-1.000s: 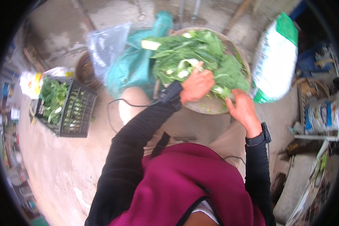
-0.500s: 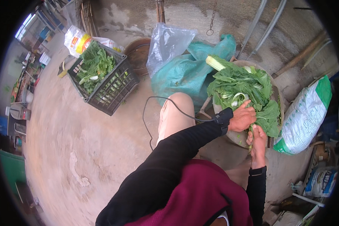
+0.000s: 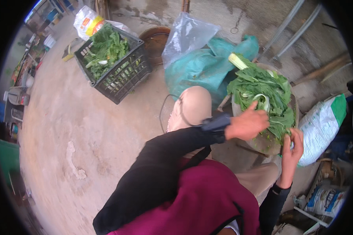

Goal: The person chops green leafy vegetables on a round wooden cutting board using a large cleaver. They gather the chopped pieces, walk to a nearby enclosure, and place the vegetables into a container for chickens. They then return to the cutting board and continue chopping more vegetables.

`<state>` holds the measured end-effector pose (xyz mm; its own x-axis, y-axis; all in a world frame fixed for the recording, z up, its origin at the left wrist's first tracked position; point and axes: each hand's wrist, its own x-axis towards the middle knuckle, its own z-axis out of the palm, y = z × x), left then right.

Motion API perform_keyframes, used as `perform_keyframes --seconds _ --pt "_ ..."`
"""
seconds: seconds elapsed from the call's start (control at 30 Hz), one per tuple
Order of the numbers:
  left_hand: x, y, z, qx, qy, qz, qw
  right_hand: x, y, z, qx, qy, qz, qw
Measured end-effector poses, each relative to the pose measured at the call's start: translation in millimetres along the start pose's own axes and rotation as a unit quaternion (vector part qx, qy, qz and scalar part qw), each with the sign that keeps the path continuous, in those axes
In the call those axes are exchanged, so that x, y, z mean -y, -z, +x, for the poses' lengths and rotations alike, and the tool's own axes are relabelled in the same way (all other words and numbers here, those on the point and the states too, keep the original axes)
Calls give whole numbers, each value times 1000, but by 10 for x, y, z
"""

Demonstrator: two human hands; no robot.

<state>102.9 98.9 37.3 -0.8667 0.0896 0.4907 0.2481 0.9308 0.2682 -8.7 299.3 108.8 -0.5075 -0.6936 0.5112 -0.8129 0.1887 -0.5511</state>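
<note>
A heap of leafy greens (image 3: 278, 88) with pale stalks lies on a round, flat-topped stand (image 3: 267, 145) at the right. Above the near side of the heap is my left hand (image 3: 248, 123), slightly smeared, its fingers apart and nothing visible in them. Beside it, at the heap's near right edge, my right hand (image 3: 292, 150) pinches the edge of a green leaf between thumb and fingers. Small green and yellow scraps are scattered on the stand near both hands. One thick, pale stalk end (image 3: 237, 61) sticks out at the far left of the heap.
A black plastic crate (image 3: 115, 84) of greens stands on the concrete floor at the left, near a brown basin (image 3: 156, 39). Teal sacking (image 3: 196, 74) and a clear plastic bag (image 3: 188, 37) lie behind my knee. A white-and-green sack (image 3: 321, 129) leans at the right.
My hands have moved apart: the left has drawn back slightly toward me, the right has shifted right to the leaf edge. The whole view has also shifted a little.
</note>
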Motion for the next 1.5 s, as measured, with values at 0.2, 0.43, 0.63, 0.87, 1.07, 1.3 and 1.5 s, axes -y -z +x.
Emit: perform_keyframes --seconds 0.2,0.43,0.63,0.87,1.07,1.3,1.5 --pt "582 1064 -507 -167 131 -131 968 319 -560 274 137 -9 15 990" --pt "834 1237 -224 -74 127 -45 988 230 -751 113 83 33 -75 993" --pt "1089 496 1011 48 53 61 996 -534 -106 -166 32 -101 -212 972" --pt "1497 -121 1527 225 108 3 968 -956 -192 -184 28 -112 -170 979" --pt "1465 -250 1287 106 143 -49 983 -1033 -404 62 90 -117 -182 972" --pt "1237 -170 1416 11 119 -55 991 -989 -696 -9 -28 -86 19 996" --pt "673 -226 1214 -25 5 84 996 -1211 -968 -16 -61 -147 26 987"
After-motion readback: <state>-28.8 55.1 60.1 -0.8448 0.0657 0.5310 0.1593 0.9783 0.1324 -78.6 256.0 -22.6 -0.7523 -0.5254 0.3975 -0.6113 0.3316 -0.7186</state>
